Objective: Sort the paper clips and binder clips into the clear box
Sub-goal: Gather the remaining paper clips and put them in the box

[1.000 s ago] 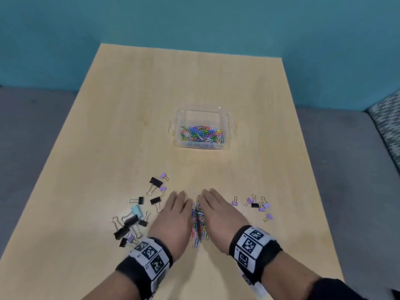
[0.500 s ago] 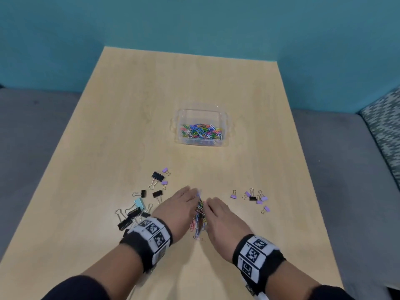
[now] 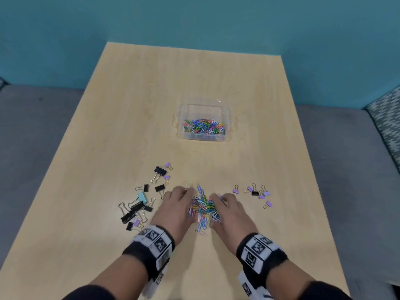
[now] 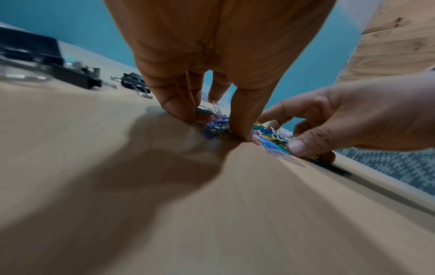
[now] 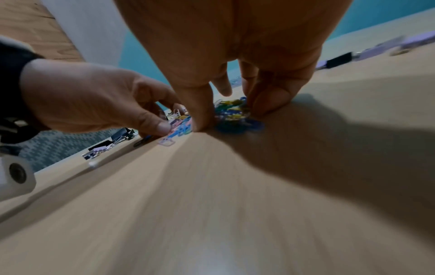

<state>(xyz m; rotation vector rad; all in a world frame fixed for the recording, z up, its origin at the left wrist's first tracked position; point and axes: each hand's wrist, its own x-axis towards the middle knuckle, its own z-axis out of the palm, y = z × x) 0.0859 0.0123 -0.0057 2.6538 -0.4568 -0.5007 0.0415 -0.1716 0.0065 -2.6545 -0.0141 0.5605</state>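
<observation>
A heap of coloured paper clips (image 3: 203, 207) lies on the wooden table near its front edge. My left hand (image 3: 176, 205) curls over the heap's left side and my right hand (image 3: 227, 210) over its right side. In the left wrist view, the left hand's thumb and fingers (image 4: 179, 106) pinch down into the paper clips (image 4: 216, 124). The right wrist view shows my right hand (image 5: 230, 115) gathering clips (image 5: 231, 109) the same way. The clear box (image 3: 227, 135) stands farther back, with more coloured clips (image 3: 203, 126) in its near half.
Black, mint and purple binder clips (image 3: 138, 207) lie scattered left of my hands. A smaller group of purple and black binder clips (image 3: 257, 192) lies to the right. Grey upholstery surrounds the table, with a teal wall behind.
My hands lay flat with the clips squeezed between them; now their fingers curl into the heap, which shows wider between the hands.
</observation>
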